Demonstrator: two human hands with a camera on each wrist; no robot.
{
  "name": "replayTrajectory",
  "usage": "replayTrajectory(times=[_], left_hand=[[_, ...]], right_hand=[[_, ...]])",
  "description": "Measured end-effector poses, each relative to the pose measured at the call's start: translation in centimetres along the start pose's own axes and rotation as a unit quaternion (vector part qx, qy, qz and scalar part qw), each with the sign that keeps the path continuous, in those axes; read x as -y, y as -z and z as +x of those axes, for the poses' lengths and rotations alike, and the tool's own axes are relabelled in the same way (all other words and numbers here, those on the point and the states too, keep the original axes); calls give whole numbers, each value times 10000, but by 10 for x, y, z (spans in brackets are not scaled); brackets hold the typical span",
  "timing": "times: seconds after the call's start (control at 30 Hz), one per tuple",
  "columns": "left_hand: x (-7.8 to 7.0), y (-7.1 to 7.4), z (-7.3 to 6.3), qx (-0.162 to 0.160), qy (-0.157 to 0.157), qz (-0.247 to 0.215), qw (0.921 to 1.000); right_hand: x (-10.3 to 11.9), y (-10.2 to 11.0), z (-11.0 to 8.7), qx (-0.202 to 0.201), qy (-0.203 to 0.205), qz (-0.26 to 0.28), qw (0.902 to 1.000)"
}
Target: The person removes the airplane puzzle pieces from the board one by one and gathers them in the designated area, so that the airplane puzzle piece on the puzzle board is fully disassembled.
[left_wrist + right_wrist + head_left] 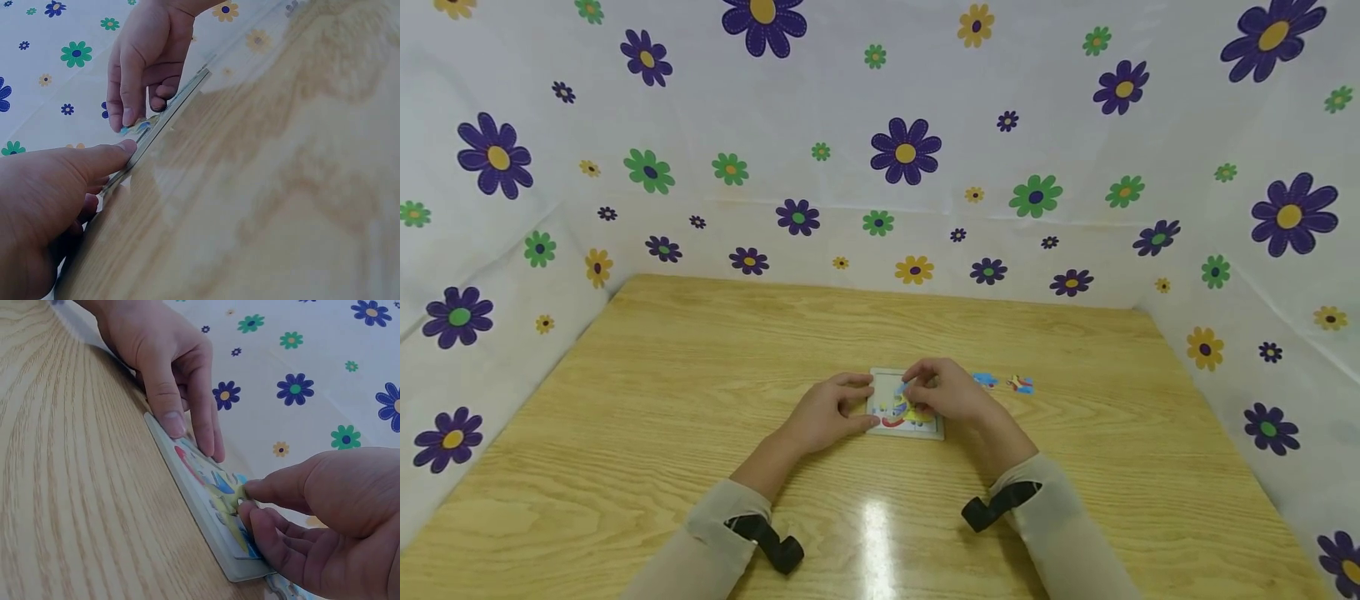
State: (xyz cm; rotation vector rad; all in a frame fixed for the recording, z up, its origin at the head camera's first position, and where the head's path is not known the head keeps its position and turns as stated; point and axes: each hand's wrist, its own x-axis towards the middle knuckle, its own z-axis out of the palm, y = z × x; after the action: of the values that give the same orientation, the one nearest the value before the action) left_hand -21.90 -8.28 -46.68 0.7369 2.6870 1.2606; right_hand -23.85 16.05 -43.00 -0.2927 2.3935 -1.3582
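Note:
A small jigsaw puzzle tray (934, 435) with a pale rim lies flat on the table, partly filled with colourful picture pieces. At its left side my left hand (822, 414) holds it, thumb on the near left corner of the rim and fingers at the far left corner. My right hand (953, 393) is over the tray's right half. Its thumb and fingertips pinch a puzzle piece (142, 125) close above the picture, in yellow and blue. That piece is mostly hidden behind the fingers. The upper left of the tray shows a bare pale base.
Beyond the right hand, a blue puzzle piece (985, 380) and a blue, yellow and red piece (1021, 384) lie on the wood-grain table (700, 358). Flower-patterned white cloth (820, 108) encloses the back and sides. Each sleeved wrist wears a black strap (775, 546).

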Motion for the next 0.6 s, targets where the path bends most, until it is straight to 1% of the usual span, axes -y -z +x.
replayTrajectory(times=[0.1, 0.17, 0.27, 0.33, 0.43, 0.6], left_hand=[[2, 2, -3, -4, 29, -18, 10000], [1, 3, -1, -16, 24, -37, 10000], [0, 5, -1, -36, 56, -61, 10000], [0, 5, -1, -22, 85, -88, 9999], [0, 5, -1, 2, 96, -145, 9998], [0, 2, -2, 12, 68, -150, 9999]], right_hand=[[2, -2, -1, -133, -23, 19, 9999], [4, 2, -3, -239, 51, -80, 9997], [6, 7, -6, -276, 192, -200, 9992], [6, 10, -8, -245, 281, -235, 9990], [5, 13, -10, -132, 281, -102, 9995], [-1, 16, -11, -16, 81, 125, 9999]])
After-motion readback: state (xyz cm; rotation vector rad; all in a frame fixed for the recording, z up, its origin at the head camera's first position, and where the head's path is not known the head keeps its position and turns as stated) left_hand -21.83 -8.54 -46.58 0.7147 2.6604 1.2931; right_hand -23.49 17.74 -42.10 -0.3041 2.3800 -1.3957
